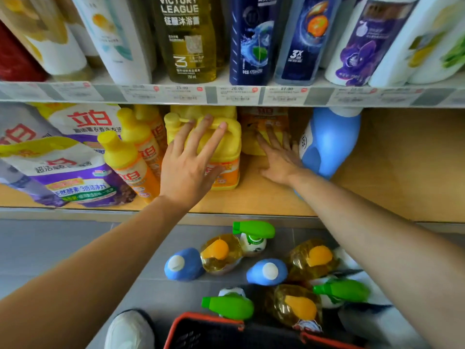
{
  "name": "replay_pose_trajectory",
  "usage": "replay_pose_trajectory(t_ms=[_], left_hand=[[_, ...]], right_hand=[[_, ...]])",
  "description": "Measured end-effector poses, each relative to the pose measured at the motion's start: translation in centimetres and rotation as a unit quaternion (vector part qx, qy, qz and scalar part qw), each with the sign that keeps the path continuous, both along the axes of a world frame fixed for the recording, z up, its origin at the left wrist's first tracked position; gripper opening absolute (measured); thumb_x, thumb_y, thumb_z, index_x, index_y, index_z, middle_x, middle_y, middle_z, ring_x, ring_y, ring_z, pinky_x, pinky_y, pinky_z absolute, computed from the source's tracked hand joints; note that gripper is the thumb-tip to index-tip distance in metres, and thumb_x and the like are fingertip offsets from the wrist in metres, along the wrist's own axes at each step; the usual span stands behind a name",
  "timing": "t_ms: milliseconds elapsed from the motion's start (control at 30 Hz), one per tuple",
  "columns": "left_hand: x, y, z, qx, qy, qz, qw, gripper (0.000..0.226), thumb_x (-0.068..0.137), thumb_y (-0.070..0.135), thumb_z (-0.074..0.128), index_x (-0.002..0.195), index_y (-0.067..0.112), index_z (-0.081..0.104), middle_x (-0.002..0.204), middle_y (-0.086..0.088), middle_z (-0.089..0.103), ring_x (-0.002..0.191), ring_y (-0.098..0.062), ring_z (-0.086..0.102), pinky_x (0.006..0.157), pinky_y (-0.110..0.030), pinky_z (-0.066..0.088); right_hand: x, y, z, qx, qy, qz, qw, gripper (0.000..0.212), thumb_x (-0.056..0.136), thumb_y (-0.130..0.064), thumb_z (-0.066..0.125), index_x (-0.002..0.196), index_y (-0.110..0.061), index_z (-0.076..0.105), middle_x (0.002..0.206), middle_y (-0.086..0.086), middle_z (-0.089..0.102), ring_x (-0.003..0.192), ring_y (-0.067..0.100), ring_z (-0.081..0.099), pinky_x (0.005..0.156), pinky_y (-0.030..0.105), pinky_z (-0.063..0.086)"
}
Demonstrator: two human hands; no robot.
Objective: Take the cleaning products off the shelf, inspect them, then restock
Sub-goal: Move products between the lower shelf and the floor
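My left hand (pixel 191 159) lies with straight fingers against a large yellow jug (pixel 224 149) on the lower shelf, fingertips at its handle. My right hand (pixel 279 157) reaches deeper into the shelf, its straight fingers touching a yellow-orange pouch (pixel 261 124) behind the jug. A blue bottle (pixel 329 142) stands just right of my right hand. On the floor below stand several taken-off products: blue bottles (pixel 183 264), green-trigger sprays (pixel 254 233) and clear yellow bottles with orange caps (pixel 221 253).
Yellow-capped bottles (pixel 125 159) and purple-white detergent bags (pixel 65 170) fill the shelf's left side. The wooden shelf board (pixel 392 172) is bare at the right. Shampoo bottles (pixel 188 39) line the upper shelf. A red basket (pixel 201 331) and a white shoe (pixel 130 328) are at the bottom.
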State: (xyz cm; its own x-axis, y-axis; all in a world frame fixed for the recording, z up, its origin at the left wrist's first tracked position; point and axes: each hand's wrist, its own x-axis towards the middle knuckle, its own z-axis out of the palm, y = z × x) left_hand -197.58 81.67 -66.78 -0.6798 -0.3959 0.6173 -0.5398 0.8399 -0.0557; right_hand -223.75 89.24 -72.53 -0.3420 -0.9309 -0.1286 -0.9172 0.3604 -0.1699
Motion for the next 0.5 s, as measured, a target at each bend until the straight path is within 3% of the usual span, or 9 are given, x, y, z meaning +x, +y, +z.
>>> replay_pose_trajectory(t_ms=[267,333,367,433,500], left_hand=[[-0.4,0.6,0.2,0.008,0.017,0.011,1.0,0.082,0.087,0.044,0.074,0.157,0.024,0.035,0.158,-0.009,0.039,0.139,-0.037,0.039,0.107,-0.048,0.042],[-0.3,0.6,0.2,0.011,0.014,0.009,1.0,0.083,0.087,0.044,0.074,0.157,0.024,0.034,0.158,-0.01,0.039,0.139,-0.037,0.038,0.107,-0.048,0.043],[-0.2,0.7,0.3,0.013,0.012,0.008,1.0,0.083,0.087,0.043,0.074,0.157,0.024,0.035,0.158,-0.01,0.039,0.139,-0.037,0.038,0.107,-0.048,0.043],[0.0,0.7,0.4,0.016,0.01,0.006,1.0,0.082,0.087,0.043,0.075,0.156,0.023,0.036,0.157,-0.011,0.04,0.139,-0.037,0.039,0.107,-0.049,0.044],[0.0,0.8,0.5,0.019,0.011,0.006,1.0,0.082,0.087,0.043,0.075,0.156,0.023,0.036,0.157,-0.011,0.041,0.139,-0.037,0.039,0.105,-0.049,0.046]], right_hand=[[3.2,4.7,1.5,-0.085,0.018,0.02,0.996,0.077,0.082,-0.029,0.071,0.152,-0.027,0.039,0.161,0.0,0.035,0.144,0.039,0.028,0.111,0.053,0.032],[3.8,6.8,2.0,-0.153,0.022,0.015,0.988,0.055,0.08,-0.029,0.069,0.134,-0.018,0.062,0.141,0.006,0.059,0.126,0.037,0.05,0.102,0.047,0.041],[3.8,7.6,2.4,-0.199,0.02,-0.012,0.98,0.04,0.08,-0.029,0.067,0.117,-0.015,0.072,0.122,0.01,0.07,0.11,0.037,0.061,0.093,0.044,0.047],[3.5,8.5,3.5,-0.228,-0.004,-0.077,0.971,0.024,0.084,-0.035,0.067,0.095,-0.016,0.077,0.091,0.012,0.074,0.087,0.036,0.067,0.075,0.038,0.052],[3.0,8.1,4.3,-0.187,-0.042,-0.127,0.973,0.034,0.086,-0.046,0.07,0.104,-0.017,0.074,0.101,0.01,0.07,0.093,0.034,0.066,0.077,0.038,0.052]])
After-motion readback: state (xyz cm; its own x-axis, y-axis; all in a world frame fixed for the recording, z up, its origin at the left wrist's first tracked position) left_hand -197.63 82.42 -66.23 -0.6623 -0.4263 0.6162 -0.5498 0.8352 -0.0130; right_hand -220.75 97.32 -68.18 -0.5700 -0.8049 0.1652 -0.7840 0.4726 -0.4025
